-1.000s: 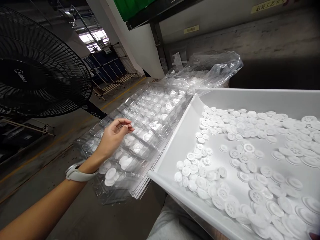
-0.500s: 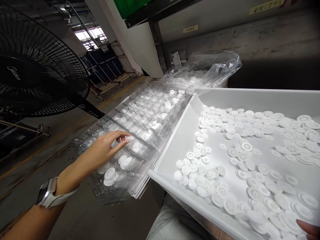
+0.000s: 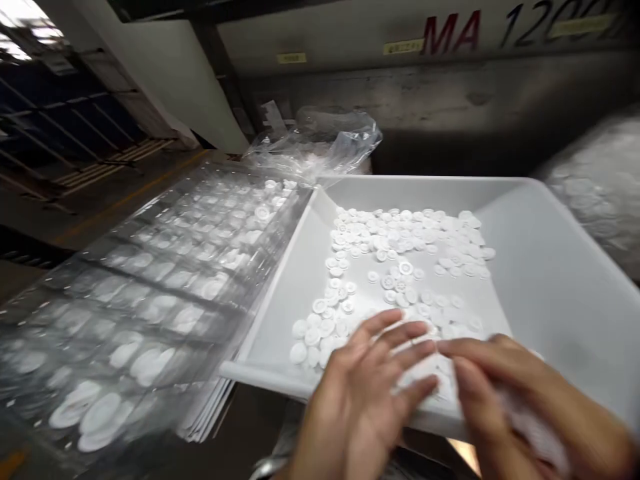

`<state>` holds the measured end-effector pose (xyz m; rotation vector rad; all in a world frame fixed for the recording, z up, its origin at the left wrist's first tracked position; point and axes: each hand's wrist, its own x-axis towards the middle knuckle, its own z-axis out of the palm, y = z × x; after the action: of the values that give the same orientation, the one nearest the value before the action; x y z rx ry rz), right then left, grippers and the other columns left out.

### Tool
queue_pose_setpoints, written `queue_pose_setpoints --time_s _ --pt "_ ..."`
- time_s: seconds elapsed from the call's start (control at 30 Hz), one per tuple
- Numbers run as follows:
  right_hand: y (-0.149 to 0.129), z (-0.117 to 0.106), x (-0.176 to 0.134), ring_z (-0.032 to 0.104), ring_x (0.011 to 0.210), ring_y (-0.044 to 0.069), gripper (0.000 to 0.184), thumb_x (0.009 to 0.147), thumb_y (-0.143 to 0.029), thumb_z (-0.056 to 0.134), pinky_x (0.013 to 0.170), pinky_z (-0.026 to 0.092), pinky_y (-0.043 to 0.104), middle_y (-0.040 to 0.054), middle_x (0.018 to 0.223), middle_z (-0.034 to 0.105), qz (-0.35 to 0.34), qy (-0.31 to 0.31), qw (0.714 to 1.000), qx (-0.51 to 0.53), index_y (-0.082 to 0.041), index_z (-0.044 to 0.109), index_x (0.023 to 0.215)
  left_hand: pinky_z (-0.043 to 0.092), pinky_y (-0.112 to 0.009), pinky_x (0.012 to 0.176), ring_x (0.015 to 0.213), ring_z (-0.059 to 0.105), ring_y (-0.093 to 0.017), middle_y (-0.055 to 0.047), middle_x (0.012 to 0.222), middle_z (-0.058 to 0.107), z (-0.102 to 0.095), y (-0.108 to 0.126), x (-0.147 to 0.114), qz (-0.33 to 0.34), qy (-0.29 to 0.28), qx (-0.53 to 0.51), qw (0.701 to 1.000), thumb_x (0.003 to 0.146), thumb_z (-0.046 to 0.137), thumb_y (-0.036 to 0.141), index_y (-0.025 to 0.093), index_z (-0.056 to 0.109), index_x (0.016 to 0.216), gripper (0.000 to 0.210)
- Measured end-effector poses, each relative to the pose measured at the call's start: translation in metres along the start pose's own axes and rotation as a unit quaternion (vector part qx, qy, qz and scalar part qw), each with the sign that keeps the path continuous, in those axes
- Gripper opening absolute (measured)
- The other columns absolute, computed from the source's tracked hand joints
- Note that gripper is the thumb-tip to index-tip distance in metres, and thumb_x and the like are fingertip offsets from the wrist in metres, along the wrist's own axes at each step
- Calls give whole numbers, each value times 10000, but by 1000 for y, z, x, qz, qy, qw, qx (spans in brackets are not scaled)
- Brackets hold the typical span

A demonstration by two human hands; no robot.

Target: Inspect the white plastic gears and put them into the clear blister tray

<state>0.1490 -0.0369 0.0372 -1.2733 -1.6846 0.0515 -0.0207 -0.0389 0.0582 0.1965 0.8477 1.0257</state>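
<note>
1. Two hands, both mine: left hand [image 3: 367, 380], right hand [image 3: 525, 400].
2. One white bin [image 3: 560, 280], near right.
3. White discs [image 3: 299, 352] in it: dozens, can't get an exact count.
4. One clear divided tray [image 3: 250, 287], left.
5. One clear bag [image 3: 345, 140], far.
6. Three yellow labels [image 3: 404, 47], far.

My bin [image 3: 560, 267] is pale grey, and the discs [image 3: 395, 230] in it are white, a few with a ring or spoke pattern. Past its left edge is my clear tray [image 3: 250, 287]; beyond its far edge I see red and black lettering [image 3: 429, 37] and yellow labels [image 3: 404, 47].
</note>
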Motion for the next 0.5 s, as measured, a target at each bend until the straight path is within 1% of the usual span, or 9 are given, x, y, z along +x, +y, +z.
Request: queue_pose_setpoints --time_s 0.03,0.07,0.13,0.2,0.27,0.33,0.37,0.43,0.5 --pt "-10 4 10 739 730 128 81 1118 -248 573 606 527 218 1 902 747 -27 -41 999 4 -239 653 1113 558 -386 1121 1315 686 -286 -109 1281 793 19 -13 13 -79 -29 -51 995 955 708 413 231 832 1157 299" --pt "-16 8 18 744 793 146 104 1130 -263 553 686 555 252 17 926 744 -73 -75 994 -17 -206 638 1151 525 -396 1167 1339 678 -291 -124 1223 806 36 -21 23 -91 -31 -108 990 1002 627 395 197 836 1076 298" --pt "-17 11 29 772 965 221 329 1170 -414 473 836 580 355 68 1033 770 -101 -103 987 -68 -147 639 1269 487 -370 1208 1322 699 -268 -113 1089 820 58 -26 35 -81 -38 -180 980 1061 449 350 191 813 860 446" --pt "-7 6 32 750 1134 267 607 1159 -623 368 907 576 405 110 1177 772 -111 -128 979 -114 -109 594 1388 512 -386 1191 1235 750 -272 -116 988 816 67 -23 41 -83 -50 -194 976 1057 382 273 184 769 747 504" --pt "6 -4 29 670 1302 236 738 1130 -717 320 983 561 364 116 1342 723 -106 -158 973 -129 -111 490 1516 562 -417 1141 1157 787 -285 -123 981 827 66 -17 44 -96 -46 -189 976 1039 417 239 170 780 815 431" --pt "17 -13 23 559 1421 177 665 1149 -648 392 1090 509 297 92 1468 637 -87 -180 973 -115 -165 389 1606 608 -394 1079 1122 806 -270 -118 1075 846 62 -14 46 -98 -16 -193 976 1029 493 254 169 794 1015 313" --pt "21 -17 20 515 1452 156 589 1158 -574 443 1120 490 271 78 1510 589 -71 -188 974 -100 -209 384 1616 625 -370 1050 1108 813 -253 -111 1139 848 59 -13 47 -98 2 -198 975 1025 524 264 177 780 1126 289" --pt "25 -22 17 492 1453 139 430 1150 -413 521 1115 505 238 59 1533 526 -40 -196 977 -75 -279 467 1555 645 -340 1014 1109 817 -233 -119 1231 837 56 -14 49 -103 27 -213 971 1019 547 257 174 723 1310 350" --pt "26 -23 15 509 1426 138 330 1131 -323 546 1071 550 220 60 1518 503 -17 -194 979 -66 -302 550 1460 648 -353 1029 1173 799 -241 -143 1274 825 52 -14 50 -114 10 -230 966 1017 535 214 156 669 1415 424"
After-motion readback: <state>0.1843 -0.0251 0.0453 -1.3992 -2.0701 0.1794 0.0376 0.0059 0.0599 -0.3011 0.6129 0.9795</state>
